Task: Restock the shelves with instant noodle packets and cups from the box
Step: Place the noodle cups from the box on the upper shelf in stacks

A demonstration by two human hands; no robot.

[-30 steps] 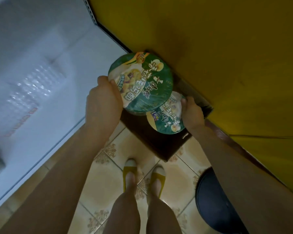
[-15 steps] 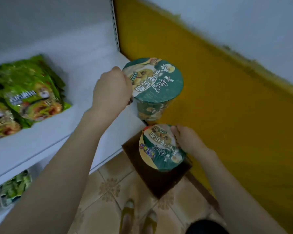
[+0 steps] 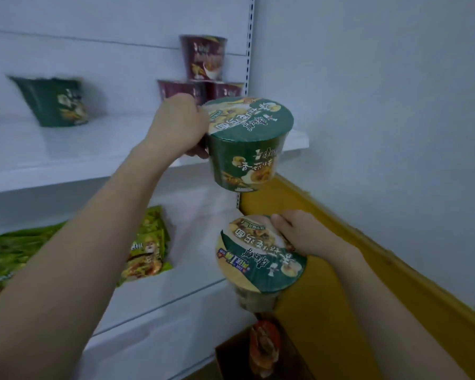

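Note:
My left hand (image 3: 177,124) grips a green noodle cup (image 3: 244,144) by its side and holds it upright at the right end of the upper white shelf (image 3: 74,157). Lower down, my right hand (image 3: 299,233) holds a second green noodle cup (image 3: 258,259) by its rim, tilted toward me, in front of the lower shelf (image 3: 187,272). The cardboard box (image 3: 231,355) sits on the floor at the bottom, with an orange packet (image 3: 263,346) sticking out of it.
Three dark red cups (image 3: 203,69) are stacked at the back right of the upper shelf. One green cup (image 3: 54,101) stands further left. Green noodle packets (image 3: 146,242) lie on the lower shelf. A yellow and white wall (image 3: 368,105) closes the right side.
Both hands have lifted the two cups up from the box on the floor to shelf height. My view has swung upward, showing the upper shelf and its cups.

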